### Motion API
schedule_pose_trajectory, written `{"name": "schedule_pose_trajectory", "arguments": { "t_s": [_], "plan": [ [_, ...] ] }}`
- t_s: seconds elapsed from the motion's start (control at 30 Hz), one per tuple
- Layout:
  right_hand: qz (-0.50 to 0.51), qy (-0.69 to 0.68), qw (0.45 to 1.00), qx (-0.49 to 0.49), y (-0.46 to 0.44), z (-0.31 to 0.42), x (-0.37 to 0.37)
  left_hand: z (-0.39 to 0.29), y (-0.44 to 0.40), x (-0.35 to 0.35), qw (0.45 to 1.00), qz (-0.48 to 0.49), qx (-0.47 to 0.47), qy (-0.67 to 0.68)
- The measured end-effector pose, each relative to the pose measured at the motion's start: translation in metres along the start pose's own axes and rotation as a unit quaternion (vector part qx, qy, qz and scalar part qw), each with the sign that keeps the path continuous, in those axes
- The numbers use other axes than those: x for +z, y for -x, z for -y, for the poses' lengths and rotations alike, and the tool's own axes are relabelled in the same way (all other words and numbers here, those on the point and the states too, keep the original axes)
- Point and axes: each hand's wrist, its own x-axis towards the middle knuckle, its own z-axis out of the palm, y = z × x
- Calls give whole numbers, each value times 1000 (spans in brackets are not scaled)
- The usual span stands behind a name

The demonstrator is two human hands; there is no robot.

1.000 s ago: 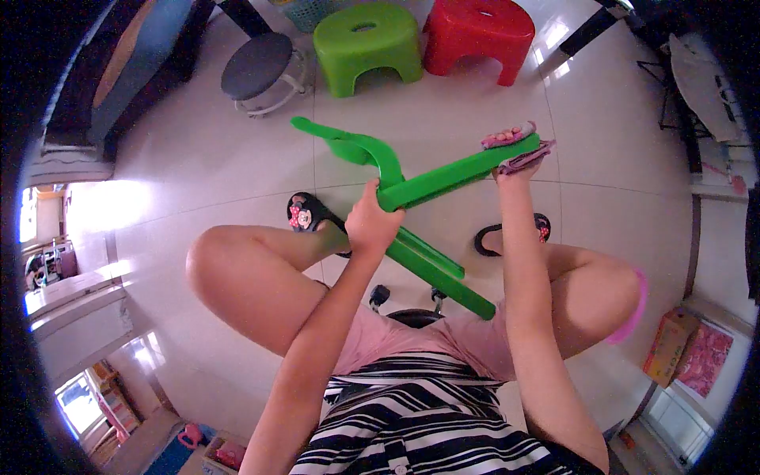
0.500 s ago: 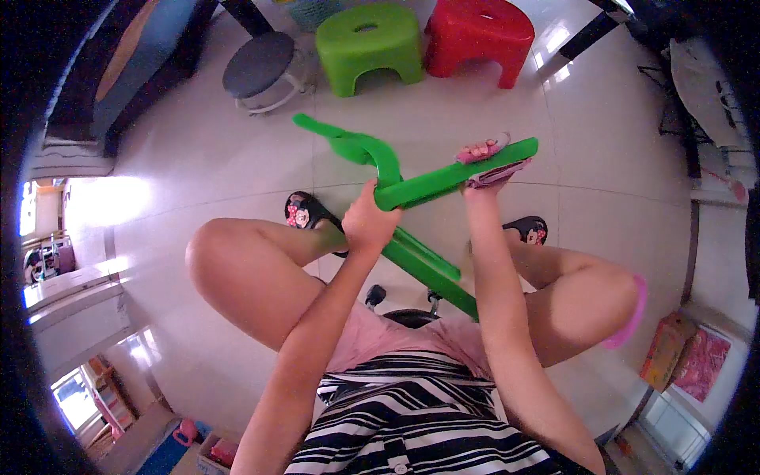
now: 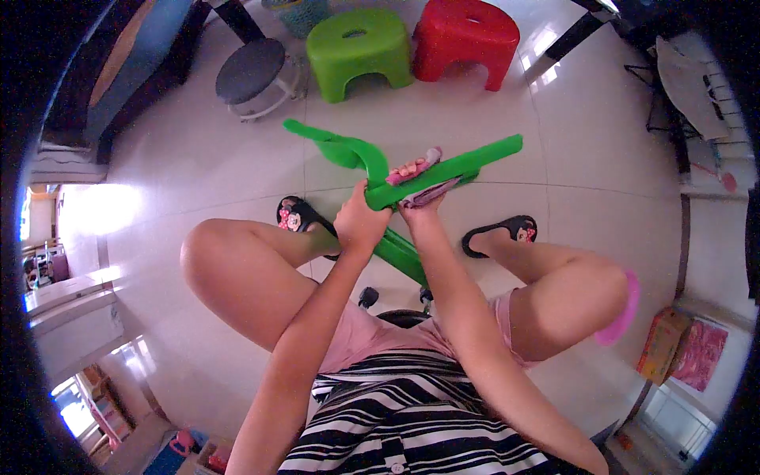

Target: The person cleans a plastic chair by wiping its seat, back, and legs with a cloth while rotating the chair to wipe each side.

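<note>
A green plastic frame (image 3: 483, 157) with a long straight bar, a curved arm and legs reaching back between my knees is held up over the floor. My left hand (image 3: 364, 218) is closed around it near the joint where the parts meet. My right hand (image 3: 421, 204) presses a folded pink cloth (image 3: 431, 192) around the straight bar, close beside my left hand. The fingertips and one cloth edge show on the bar's far side. My right forearm hides part of the lower legs of the frame.
Ahead stand a green stool (image 3: 360, 51), a red stool (image 3: 467, 43) and a round grey-topped stool (image 3: 251, 70). A blue-green basket (image 3: 297, 16) is behind them. At the right lies a cardboard box (image 3: 663, 346). My feet in black sandals (image 3: 507, 233) rest on the tiled floor.
My right hand has slid the cloth down the straight bar toward my left hand. My left hand keeps its grip at the joint. The whole view has shifted slightly.
</note>
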Motion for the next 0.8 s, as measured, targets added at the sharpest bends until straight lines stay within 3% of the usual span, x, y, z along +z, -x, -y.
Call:
{"name": "schedule_pose_trajectory", "arguments": {
  "t_s": [0.17, 0.27, 0.37, 0.47, 0.5, 0.6, 0.63, 0.8],
  "plan": [
    [-97, 17, 995, -3, 2, 1, 12, 5, -1, 1, 999, -7, 24, 29],
    [-58, 64, 996, -36, 10, 1, 21, 5, -1, 0, 999, -14, 24, 29],
    [-151, 5, 988, -12, 25, 9, 50, 5, -2, -3, 999, 14, 5, 36],
    [-282, 78, 954, -71, 38, 6, 76, 13, -4, 3, 999, 4, 16, 33],
    [-217, 68, 972, -62, 46, 10, 70, 12, -3, 2, 999, 9, 12, 32],
    [-146, 72, 986, -38, 60, 35, 47, 11, -3, 0, 999, 15, 12, 37],
    [-179, 140, 973, -47, 73, 40, 52, 12, -4, 4, 999, 12, 16, 43],
    [-289, 230, 920, -129, 108, 68, 69, 15, -1, 0, 998, 34, 10, 50]
  ]
}}
